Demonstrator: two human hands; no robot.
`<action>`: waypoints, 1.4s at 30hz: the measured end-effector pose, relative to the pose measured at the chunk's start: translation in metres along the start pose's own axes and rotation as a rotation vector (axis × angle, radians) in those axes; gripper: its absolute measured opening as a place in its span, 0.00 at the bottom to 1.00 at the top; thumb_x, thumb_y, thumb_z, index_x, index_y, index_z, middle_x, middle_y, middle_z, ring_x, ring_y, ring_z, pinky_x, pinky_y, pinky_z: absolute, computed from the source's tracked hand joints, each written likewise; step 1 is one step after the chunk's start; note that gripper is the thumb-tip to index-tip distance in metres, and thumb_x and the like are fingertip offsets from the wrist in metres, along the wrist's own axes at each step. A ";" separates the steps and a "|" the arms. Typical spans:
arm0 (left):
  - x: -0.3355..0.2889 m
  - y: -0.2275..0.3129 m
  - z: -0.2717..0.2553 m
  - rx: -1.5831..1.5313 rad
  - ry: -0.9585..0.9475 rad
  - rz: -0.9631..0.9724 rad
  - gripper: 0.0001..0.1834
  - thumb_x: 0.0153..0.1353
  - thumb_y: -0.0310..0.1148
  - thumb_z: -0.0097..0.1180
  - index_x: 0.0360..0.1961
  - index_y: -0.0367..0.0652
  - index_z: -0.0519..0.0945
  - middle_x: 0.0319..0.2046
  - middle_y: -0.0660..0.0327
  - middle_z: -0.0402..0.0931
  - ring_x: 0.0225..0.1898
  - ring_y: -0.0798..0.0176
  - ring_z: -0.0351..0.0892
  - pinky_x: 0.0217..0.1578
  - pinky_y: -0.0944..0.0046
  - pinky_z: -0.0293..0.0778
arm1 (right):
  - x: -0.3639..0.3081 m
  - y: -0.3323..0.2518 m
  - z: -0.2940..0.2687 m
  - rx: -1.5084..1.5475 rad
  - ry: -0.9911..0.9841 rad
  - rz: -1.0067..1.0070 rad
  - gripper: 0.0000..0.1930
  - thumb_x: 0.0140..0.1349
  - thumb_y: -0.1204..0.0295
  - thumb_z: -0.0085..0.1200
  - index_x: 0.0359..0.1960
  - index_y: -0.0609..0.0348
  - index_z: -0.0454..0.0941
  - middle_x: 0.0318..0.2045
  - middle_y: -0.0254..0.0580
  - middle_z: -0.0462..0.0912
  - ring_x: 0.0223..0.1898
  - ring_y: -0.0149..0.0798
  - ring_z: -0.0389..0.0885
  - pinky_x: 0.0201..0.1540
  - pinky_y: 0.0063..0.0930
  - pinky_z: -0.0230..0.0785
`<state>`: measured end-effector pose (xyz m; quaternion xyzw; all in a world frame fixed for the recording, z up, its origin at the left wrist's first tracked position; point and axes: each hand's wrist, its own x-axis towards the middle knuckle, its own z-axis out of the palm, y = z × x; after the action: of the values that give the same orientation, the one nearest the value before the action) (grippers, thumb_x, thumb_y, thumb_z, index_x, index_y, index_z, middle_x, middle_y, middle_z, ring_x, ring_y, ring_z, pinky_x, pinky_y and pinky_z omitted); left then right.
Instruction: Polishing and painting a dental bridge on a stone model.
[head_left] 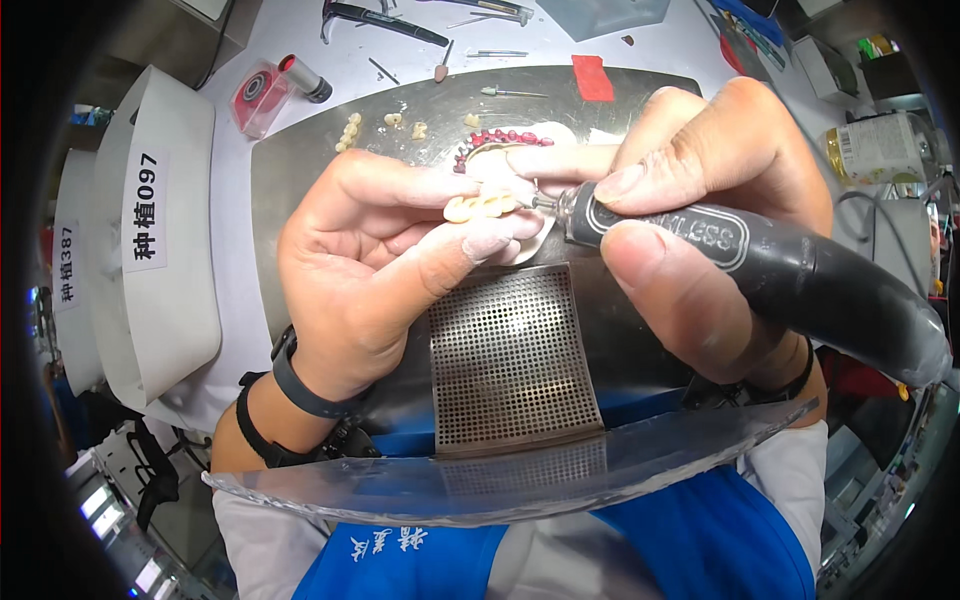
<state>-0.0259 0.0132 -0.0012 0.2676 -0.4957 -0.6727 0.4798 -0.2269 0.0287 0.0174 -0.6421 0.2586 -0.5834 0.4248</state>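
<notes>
My left hand (355, 245) pinches a cream-coloured dental bridge (480, 207) between its thumb and fingers, above a metal work surface. A black rotary handpiece (790, 265) lies in the grip of my right hand (700, 170). Its thin metal bur (544, 204) points left and meets or nearly meets the bridge's right end; actual contact is hard to make out. Fingers of both hands come close together there. Pale dust coats the fingertips. Behind them, partly hidden, sits a dental model with a dark red arch (505, 137).
Small tooth-coloured pieces (393, 126) lie on the metal surface (300, 180). Below my hands is a perforated metal grille (515, 350), with a clear shield (520, 478) nearer me. White trays (165, 240) stand left; a hammer (385, 22), burs and a red strip (592, 78) lie beyond.
</notes>
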 end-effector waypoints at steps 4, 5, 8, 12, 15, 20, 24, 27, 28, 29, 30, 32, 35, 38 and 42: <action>0.000 -0.001 -0.003 -0.035 -0.007 -0.014 0.15 0.56 0.14 0.58 0.42 0.35 0.70 0.41 0.44 0.80 0.43 0.58 0.83 0.44 0.61 0.81 | 0.000 0.001 0.001 0.077 0.043 0.023 0.09 0.59 0.77 0.56 0.39 0.63 0.68 0.30 0.43 0.74 0.36 0.36 0.81 0.56 0.51 0.74; -0.001 -0.002 -0.003 -0.056 0.011 -0.018 0.15 0.56 0.14 0.58 0.42 0.35 0.70 0.41 0.44 0.80 0.43 0.59 0.83 0.45 0.62 0.81 | 0.001 -0.002 -0.008 -0.106 -0.068 0.021 0.09 0.59 0.77 0.57 0.38 0.63 0.69 0.29 0.43 0.74 0.35 0.35 0.80 0.55 0.49 0.75; -0.001 -0.005 -0.008 -0.054 -0.035 0.023 0.15 0.55 0.13 0.59 0.42 0.35 0.71 0.42 0.44 0.80 0.44 0.59 0.83 0.46 0.62 0.80 | -0.001 -0.003 -0.012 -0.331 -0.164 0.018 0.09 0.58 0.77 0.58 0.36 0.63 0.70 0.27 0.42 0.74 0.32 0.33 0.79 0.53 0.45 0.76; -0.001 -0.006 -0.007 -0.052 -0.043 0.033 0.15 0.55 0.13 0.59 0.41 0.35 0.71 0.42 0.44 0.80 0.44 0.58 0.83 0.46 0.61 0.80 | 0.007 0.000 -0.004 -0.279 -0.135 -0.107 0.09 0.57 0.76 0.60 0.34 0.64 0.71 0.25 0.42 0.75 0.29 0.30 0.77 0.49 0.39 0.78; -0.002 -0.007 -0.008 -0.033 -0.033 0.031 0.16 0.54 0.12 0.59 0.41 0.35 0.71 0.42 0.44 0.79 0.45 0.57 0.83 0.46 0.61 0.80 | 0.008 -0.002 -0.006 -0.322 -0.177 -0.098 0.09 0.57 0.76 0.60 0.35 0.64 0.72 0.25 0.41 0.75 0.27 0.28 0.75 0.45 0.34 0.78; -0.001 -0.008 -0.009 -0.051 -0.081 0.068 0.15 0.54 0.11 0.58 0.40 0.35 0.70 0.43 0.44 0.79 0.45 0.56 0.82 0.49 0.59 0.79 | 0.009 0.002 -0.006 -0.302 -0.160 -0.171 0.09 0.56 0.77 0.60 0.33 0.64 0.72 0.25 0.41 0.75 0.25 0.27 0.73 0.38 0.27 0.75; -0.003 -0.007 -0.009 -0.016 -0.081 0.059 0.15 0.54 0.10 0.57 0.40 0.36 0.71 0.44 0.44 0.79 0.46 0.56 0.82 0.49 0.59 0.79 | 0.009 -0.002 -0.002 -0.376 -0.117 -0.123 0.08 0.55 0.76 0.60 0.32 0.63 0.72 0.24 0.40 0.75 0.25 0.26 0.71 0.34 0.23 0.71; -0.003 -0.007 -0.010 0.025 -0.072 0.051 0.15 0.53 0.10 0.58 0.39 0.36 0.71 0.44 0.44 0.79 0.46 0.58 0.82 0.49 0.60 0.79 | 0.001 0.006 -0.017 -0.458 -0.193 -0.136 0.08 0.55 0.76 0.61 0.31 0.63 0.72 0.24 0.40 0.75 0.25 0.26 0.71 0.33 0.22 0.70; -0.003 -0.006 -0.010 0.038 -0.083 0.050 0.15 0.53 0.10 0.58 0.39 0.35 0.71 0.44 0.44 0.79 0.46 0.58 0.82 0.49 0.60 0.79 | -0.002 0.009 -0.016 -0.459 -0.192 -0.136 0.08 0.55 0.76 0.61 0.31 0.63 0.72 0.24 0.40 0.75 0.25 0.26 0.71 0.33 0.22 0.70; -0.003 -0.006 -0.009 0.050 -0.095 0.050 0.15 0.53 0.10 0.58 0.39 0.35 0.71 0.44 0.44 0.79 0.46 0.59 0.81 0.49 0.61 0.79 | -0.006 0.013 -0.013 -0.407 -0.135 -0.132 0.08 0.55 0.76 0.60 0.31 0.63 0.72 0.24 0.40 0.75 0.25 0.26 0.71 0.34 0.23 0.71; -0.002 -0.007 -0.009 0.049 -0.097 0.050 0.15 0.53 0.10 0.58 0.39 0.35 0.71 0.44 0.44 0.79 0.46 0.59 0.81 0.49 0.61 0.79 | -0.009 0.016 -0.009 -0.355 -0.078 -0.129 0.08 0.55 0.76 0.60 0.31 0.63 0.72 0.24 0.40 0.75 0.25 0.26 0.71 0.35 0.24 0.71; -0.002 -0.007 -0.010 0.101 -0.126 0.094 0.15 0.53 0.10 0.59 0.39 0.35 0.71 0.44 0.45 0.79 0.46 0.60 0.81 0.49 0.62 0.78 | -0.014 0.022 -0.002 -0.248 0.034 -0.123 0.08 0.55 0.77 0.60 0.31 0.63 0.72 0.24 0.41 0.75 0.24 0.27 0.71 0.37 0.25 0.73; -0.004 -0.007 -0.013 0.183 -0.114 0.099 0.15 0.53 0.10 0.60 0.39 0.35 0.71 0.44 0.44 0.80 0.46 0.60 0.82 0.49 0.62 0.78 | 0.002 0.007 0.000 -0.255 -0.009 -0.120 0.08 0.55 0.77 0.60 0.30 0.64 0.72 0.24 0.41 0.75 0.25 0.27 0.72 0.37 0.26 0.74; -0.004 -0.007 -0.013 0.168 -0.114 0.101 0.15 0.53 0.10 0.60 0.38 0.35 0.72 0.44 0.44 0.79 0.47 0.60 0.81 0.49 0.62 0.78 | 0.010 0.003 -0.003 -0.305 -0.123 -0.136 0.08 0.55 0.77 0.60 0.31 0.64 0.72 0.24 0.41 0.75 0.25 0.27 0.72 0.39 0.27 0.74; -0.004 -0.008 -0.013 0.155 -0.125 0.114 0.16 0.52 0.10 0.60 0.39 0.35 0.71 0.45 0.43 0.79 0.47 0.59 0.81 0.49 0.62 0.78 | 0.002 -0.009 -0.012 -0.453 -0.174 0.047 0.07 0.55 0.77 0.59 0.31 0.64 0.72 0.24 0.40 0.75 0.25 0.27 0.73 0.44 0.31 0.76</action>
<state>-0.0165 0.0116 -0.0134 0.2330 -0.5896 -0.6193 0.4632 -0.2395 0.0288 0.0255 -0.7627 0.3602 -0.4429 0.3041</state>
